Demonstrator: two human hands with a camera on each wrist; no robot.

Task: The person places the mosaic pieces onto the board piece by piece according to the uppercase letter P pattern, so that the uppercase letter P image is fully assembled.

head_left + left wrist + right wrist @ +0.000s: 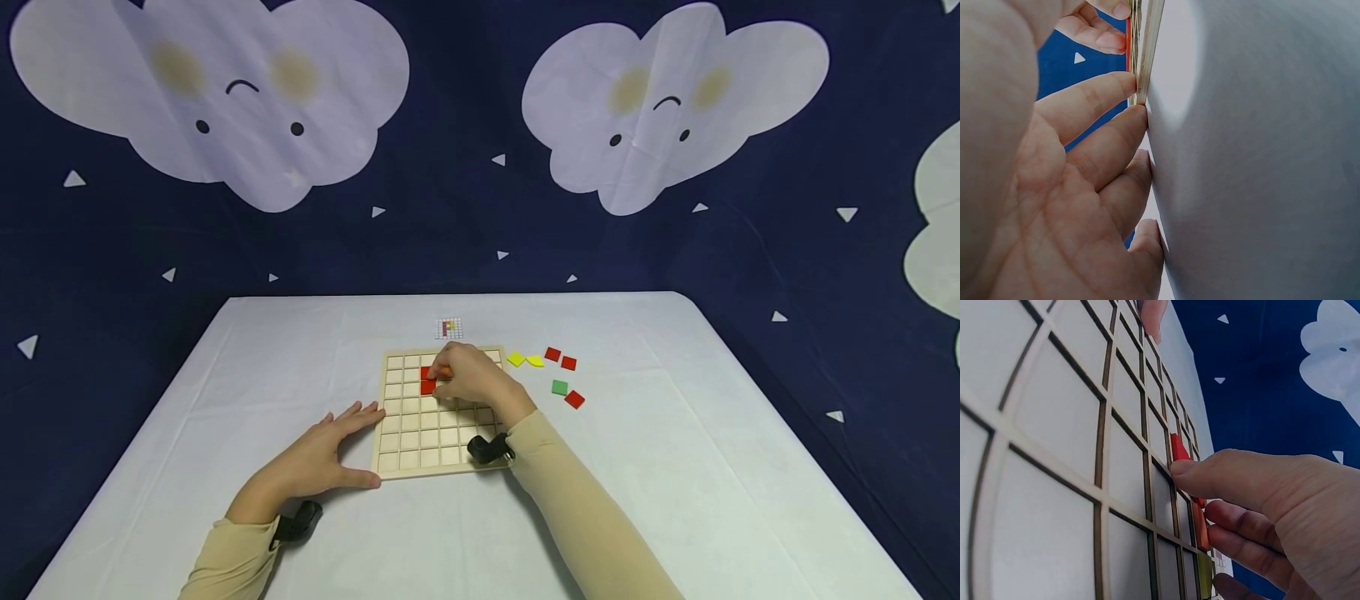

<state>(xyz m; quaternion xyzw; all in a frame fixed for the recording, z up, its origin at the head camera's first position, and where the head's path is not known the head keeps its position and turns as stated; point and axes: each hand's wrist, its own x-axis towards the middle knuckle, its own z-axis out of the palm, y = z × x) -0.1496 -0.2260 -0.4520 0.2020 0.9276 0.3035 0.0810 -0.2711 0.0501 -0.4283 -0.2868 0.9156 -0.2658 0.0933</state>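
A wooden grid board (408, 459) lies on the white table, with red square tiles (427, 387) in its upper middle cells. My right hand (474, 375) is over the board, its thumb and fingers pinching a red tile (1179, 449) at the grid. Beside those fingers sit an orange-red tile (1201, 528) and a yellow-green tile (1205, 575), partly hidden in the head view. My left hand (318, 454) rests at the board's left edge; its spread fingers (1110, 147) touch the side, and its thumb lies by the lower left corner.
Right of the board lie two yellow tiles (516, 358), several red tiles (574, 399) and a green tile (559, 387). A small printed pattern card (449, 328) lies beyond the board. A dark blue cloth with clouds (450, 242) hangs behind the table.
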